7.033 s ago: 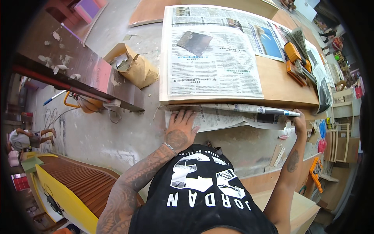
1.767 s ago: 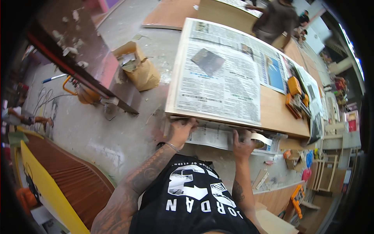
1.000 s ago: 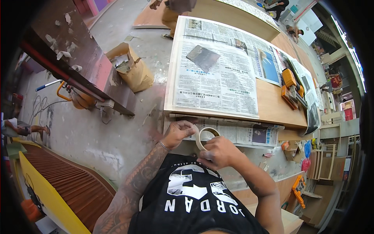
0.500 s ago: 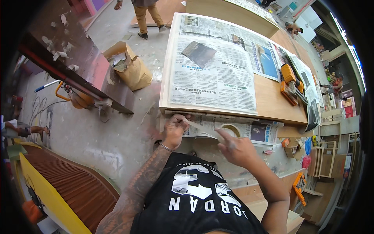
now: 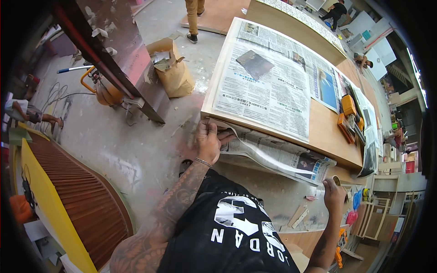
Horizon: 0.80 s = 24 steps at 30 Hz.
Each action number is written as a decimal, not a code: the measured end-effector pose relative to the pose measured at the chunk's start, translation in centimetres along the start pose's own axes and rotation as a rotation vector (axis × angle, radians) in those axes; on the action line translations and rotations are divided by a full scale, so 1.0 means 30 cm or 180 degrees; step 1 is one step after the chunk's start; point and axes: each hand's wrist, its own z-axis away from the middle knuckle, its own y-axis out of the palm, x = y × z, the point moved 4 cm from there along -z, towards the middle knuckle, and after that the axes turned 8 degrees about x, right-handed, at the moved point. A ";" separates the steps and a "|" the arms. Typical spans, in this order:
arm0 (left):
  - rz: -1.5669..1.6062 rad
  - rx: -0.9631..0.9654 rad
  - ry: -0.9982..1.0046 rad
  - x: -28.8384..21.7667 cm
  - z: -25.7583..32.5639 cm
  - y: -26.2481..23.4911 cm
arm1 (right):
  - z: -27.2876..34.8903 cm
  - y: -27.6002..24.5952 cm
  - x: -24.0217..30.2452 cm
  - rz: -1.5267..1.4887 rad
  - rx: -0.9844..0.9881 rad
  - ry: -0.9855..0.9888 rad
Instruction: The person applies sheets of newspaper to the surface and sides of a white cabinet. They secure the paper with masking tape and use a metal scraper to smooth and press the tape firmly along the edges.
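A pale strip of masking tape (image 5: 268, 160) runs in a loose curve along a newspaper sheet (image 5: 277, 154) that hangs below the near edge of the wooden panel (image 5: 334, 122). At the panel's near left corner, the fingers of my left hand (image 5: 209, 143) are closed on the strip's left end, against the edge. Off to the right, my right hand (image 5: 334, 198) grips the tape roll (image 5: 336, 180), seen nearly edge-on and partly hidden by the fingers. More newspaper (image 5: 268, 100) covers the panel's top, with a flat dark scraper-like plate (image 5: 255, 65) lying on it.
An orange-and-black power tool (image 5: 348, 107) lies on the panel's right part. Left of the panel stand an open paper sack (image 5: 175, 75) and a dark upright frame (image 5: 132, 77). A slatted brown curved piece (image 5: 77, 182) is at lower left. Other people (image 5: 334, 13) are farther off.
My right hand has moved right and slightly down with the roll, drawing out a longer strip of tape. My left hand stays near the panel's corner. The view has shifted left.
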 end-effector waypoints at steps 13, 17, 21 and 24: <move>-0.0065 0.0092 -0.0181 0.002 -0.002 0.017 | -0.172 -0.004 0.157 -0.0503 -0.1533 -0.0124; -0.0297 0.0206 -0.0025 -0.011 0.000 0.018 | -0.314 -0.129 0.170 -0.0107 -0.1761 -0.0451; -0.0244 0.0312 0.0004 -0.007 -0.004 0.006 | -0.358 -0.122 0.297 -0.0018 -0.2276 -0.0253; -0.0247 0.0216 0.0014 0.005 -0.004 -0.008 | -0.315 0.031 0.514 -0.1339 -0.1505 -0.0939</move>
